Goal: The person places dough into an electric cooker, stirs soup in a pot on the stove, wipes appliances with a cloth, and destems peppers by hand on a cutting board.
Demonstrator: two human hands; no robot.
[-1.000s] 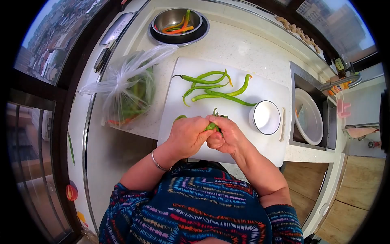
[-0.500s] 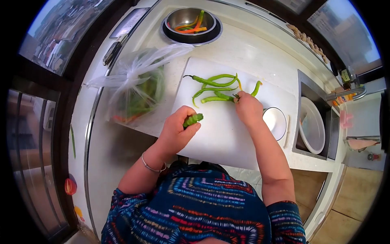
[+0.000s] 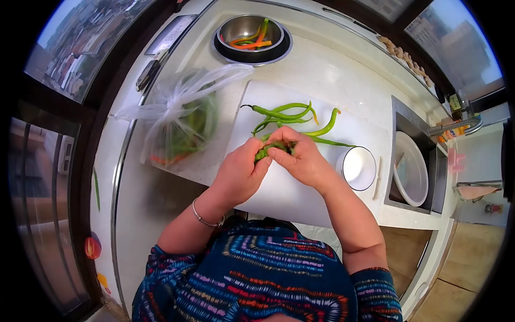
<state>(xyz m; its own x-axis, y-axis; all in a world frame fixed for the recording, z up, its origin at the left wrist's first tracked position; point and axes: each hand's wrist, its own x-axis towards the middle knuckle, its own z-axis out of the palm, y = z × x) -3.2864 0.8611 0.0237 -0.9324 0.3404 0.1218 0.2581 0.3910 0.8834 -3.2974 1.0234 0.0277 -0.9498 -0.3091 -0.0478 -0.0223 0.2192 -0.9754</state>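
Both hands meet over the white cutting board (image 3: 284,196). My left hand (image 3: 240,169) is closed round short green chili peppers (image 3: 262,154), only partly visible between the fingers. Pressed up against it, my right hand (image 3: 303,161) pinches a green chili pepper with a dark stem end, mostly covered by the fingers. A thin green pepper (image 3: 335,142) sticks out behind my right hand; whether it is held or lying on the board I cannot tell. Several long green peppers (image 3: 281,111) lie on the board beyond my hands, one curved pepper (image 3: 328,124) to their right.
A knotted clear plastic bag (image 3: 185,121) of peppers stands left of the board. At the back is a metal bowl (image 3: 225,27) holding red and green peppers. To the right are a white enamel cup (image 3: 358,169) and a sink with a white basin (image 3: 416,188).
My right hand has moved left from the peppers on the board to my left hand, which has shifted slightly right. The curved pepper has shifted left and the thin one now points right.
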